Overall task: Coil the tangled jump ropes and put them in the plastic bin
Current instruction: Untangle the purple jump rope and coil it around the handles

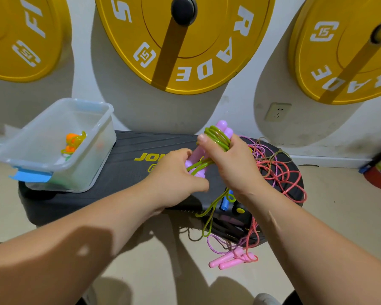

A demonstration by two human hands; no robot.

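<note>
Head view. Grips with the right hand (pixel 229 159) a pair of purple handles (pixel 223 126), fingers curled round them, tops of the handles poking out above the knuckles. Wound in several turns round those handles, right at the fingertips of that hand: the green rope (pixel 218 137). Pinches with the left hand (pixel 174 172), fingers curled, the loose green strands against the lower end of the same handles, just left of the right hand and touching it. Trailing down from under the right wrist, over the near edge of the black surface (pixel 128 172) and on toward the floor: the rest of the green rope.

Just under the right wrist, a blue handle (pixel 226 201), partly hidden. To the right of the right hand and behind it, spread over the end of the surface, a loose tangle with a red rope (pixel 282 172) and thinner purple and brown cords mixed through it. Well below the right forearm, lying on the floor side by side, two pink handles (pixel 231 259), with a purple braided rope (pixel 220 245) looping away from them.

Well left of the left hand, standing on the far left end of the surface, the clear plastic bin (pixel 97 150), open on top. Inside it, a coiled rope with orange handles (pixel 74 142). Beyond both hands, hung on the white wall, yellow weight plates (pixel 218 69), and beyond the right hand a wall socket (pixel 277 111).
</note>
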